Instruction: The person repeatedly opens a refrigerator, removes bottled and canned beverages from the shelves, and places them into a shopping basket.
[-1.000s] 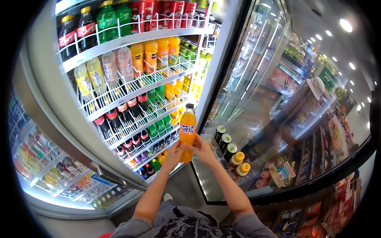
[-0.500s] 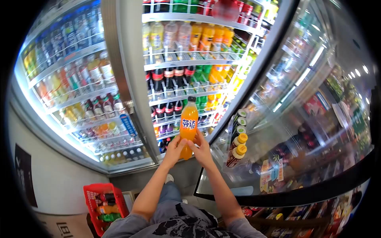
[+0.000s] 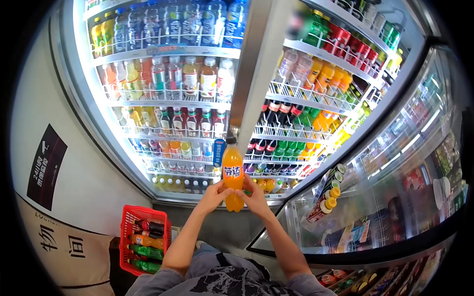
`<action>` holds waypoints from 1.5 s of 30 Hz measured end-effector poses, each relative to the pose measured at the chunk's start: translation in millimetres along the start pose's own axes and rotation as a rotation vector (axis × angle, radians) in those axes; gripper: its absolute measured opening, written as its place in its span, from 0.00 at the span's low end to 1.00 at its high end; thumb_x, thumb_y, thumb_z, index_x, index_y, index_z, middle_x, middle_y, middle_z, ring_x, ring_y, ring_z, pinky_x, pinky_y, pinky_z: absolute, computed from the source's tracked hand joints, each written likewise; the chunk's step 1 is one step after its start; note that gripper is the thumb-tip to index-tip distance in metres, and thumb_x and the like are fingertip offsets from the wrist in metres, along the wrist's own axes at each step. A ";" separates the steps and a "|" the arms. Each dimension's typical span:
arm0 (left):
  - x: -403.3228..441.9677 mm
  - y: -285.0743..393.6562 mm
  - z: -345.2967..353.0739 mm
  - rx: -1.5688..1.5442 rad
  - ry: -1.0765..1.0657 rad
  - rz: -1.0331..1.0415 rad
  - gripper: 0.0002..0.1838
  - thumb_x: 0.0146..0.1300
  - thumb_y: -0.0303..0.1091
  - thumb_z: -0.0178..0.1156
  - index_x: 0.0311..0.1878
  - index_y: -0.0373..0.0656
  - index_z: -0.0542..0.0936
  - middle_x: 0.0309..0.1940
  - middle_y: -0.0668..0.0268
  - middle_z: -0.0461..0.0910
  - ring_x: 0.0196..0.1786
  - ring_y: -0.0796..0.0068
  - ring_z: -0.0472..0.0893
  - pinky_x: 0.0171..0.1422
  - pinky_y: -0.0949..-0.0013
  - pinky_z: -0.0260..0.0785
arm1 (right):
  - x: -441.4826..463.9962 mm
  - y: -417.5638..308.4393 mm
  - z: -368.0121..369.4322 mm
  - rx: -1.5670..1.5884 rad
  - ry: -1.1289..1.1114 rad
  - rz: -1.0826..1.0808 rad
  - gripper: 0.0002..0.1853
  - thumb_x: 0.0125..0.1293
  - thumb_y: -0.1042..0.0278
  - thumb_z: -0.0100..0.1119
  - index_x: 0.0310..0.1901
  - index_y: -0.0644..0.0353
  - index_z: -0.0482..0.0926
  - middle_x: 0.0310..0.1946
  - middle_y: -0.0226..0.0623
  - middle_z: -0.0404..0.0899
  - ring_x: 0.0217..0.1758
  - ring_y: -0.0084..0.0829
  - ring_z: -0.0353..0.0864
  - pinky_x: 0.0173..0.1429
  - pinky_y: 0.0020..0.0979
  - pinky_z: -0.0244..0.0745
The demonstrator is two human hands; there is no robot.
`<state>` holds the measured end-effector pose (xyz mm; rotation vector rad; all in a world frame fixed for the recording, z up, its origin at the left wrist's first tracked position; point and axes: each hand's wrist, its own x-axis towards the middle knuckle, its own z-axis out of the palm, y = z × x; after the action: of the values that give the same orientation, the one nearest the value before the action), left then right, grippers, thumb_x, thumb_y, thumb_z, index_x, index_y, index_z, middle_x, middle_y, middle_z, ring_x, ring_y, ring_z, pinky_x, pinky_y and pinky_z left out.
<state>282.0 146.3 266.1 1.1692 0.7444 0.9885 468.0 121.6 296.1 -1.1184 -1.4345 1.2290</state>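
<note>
An orange soda bottle (image 3: 232,170) with a dark cap and a blue-lettered label stands upright in front of me, held between both hands. My left hand (image 3: 215,196) grips its lower left side, and my right hand (image 3: 255,197) grips the lower right side. The thumbs meet on the front of the bottle. At the lower left, a red basket (image 3: 126,237) holds several bottles, among them an orange one (image 3: 146,241) and a green one (image 3: 147,251).
A closed fridge (image 3: 163,103) full of bottles stands ahead at the left. Right of it is an open fridge (image 3: 316,101) with bottles and cans. Its glass door (image 3: 375,197) swings out on the right. Snack shelves (image 3: 380,276) lie at the lower right.
The view has turned left, bringing the left fridge and then the red basket into sight. Both hands still hold the orange bottle upright in front of me.
</note>
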 end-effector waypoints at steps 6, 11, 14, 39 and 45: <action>-16.5 20.3 -81.4 0.041 -0.047 -0.075 0.24 0.67 0.28 0.62 0.65 0.37 0.70 0.53 0.65 0.81 0.55 0.77 0.79 0.62 0.70 0.69 | 38.1 10.5 57.5 -0.007 -0.126 0.023 0.38 0.66 0.71 0.64 0.75 0.57 0.56 0.64 0.43 0.72 0.66 0.34 0.74 0.60 0.34 0.77; -25.7 35.1 -127.3 -0.011 -0.010 -0.096 0.25 0.66 0.28 0.64 0.65 0.38 0.71 0.53 0.63 0.81 0.56 0.77 0.79 0.61 0.70 0.70 | 74.3 27.0 96.5 -0.065 -0.210 0.019 0.39 0.65 0.70 0.65 0.75 0.55 0.57 0.62 0.45 0.74 0.66 0.36 0.74 0.60 0.36 0.78; -34.7 31.6 -156.9 -0.026 0.073 -0.101 0.25 0.64 0.27 0.64 0.64 0.38 0.71 0.57 0.60 0.80 0.59 0.72 0.78 0.65 0.67 0.69 | 95.5 28.5 123.9 -0.114 -0.284 0.012 0.39 0.65 0.70 0.65 0.75 0.54 0.56 0.60 0.45 0.76 0.66 0.36 0.73 0.59 0.37 0.78; -232.3 -47.1 -239.5 0.199 1.236 -0.163 0.22 0.65 0.40 0.66 0.56 0.36 0.77 0.34 0.72 0.78 0.37 0.84 0.73 0.43 0.74 0.68 | 149.2 86.3 387.9 0.119 -1.436 0.099 0.37 0.68 0.73 0.62 0.73 0.67 0.53 0.61 0.45 0.73 0.63 0.33 0.75 0.66 0.33 0.70; -226.5 -101.1 -199.7 -0.111 1.541 0.093 0.20 0.67 0.35 0.64 0.59 0.38 0.75 0.37 0.71 0.78 0.39 0.82 0.75 0.46 0.77 0.69 | 130.3 146.6 406.3 0.078 -1.617 0.212 0.38 0.67 0.72 0.63 0.73 0.66 0.52 0.65 0.43 0.69 0.65 0.33 0.73 0.68 0.33 0.68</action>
<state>38.0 9.1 114.3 0.1257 1.7705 1.9487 57.1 195.4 125.0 0.0342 -2.3039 2.5274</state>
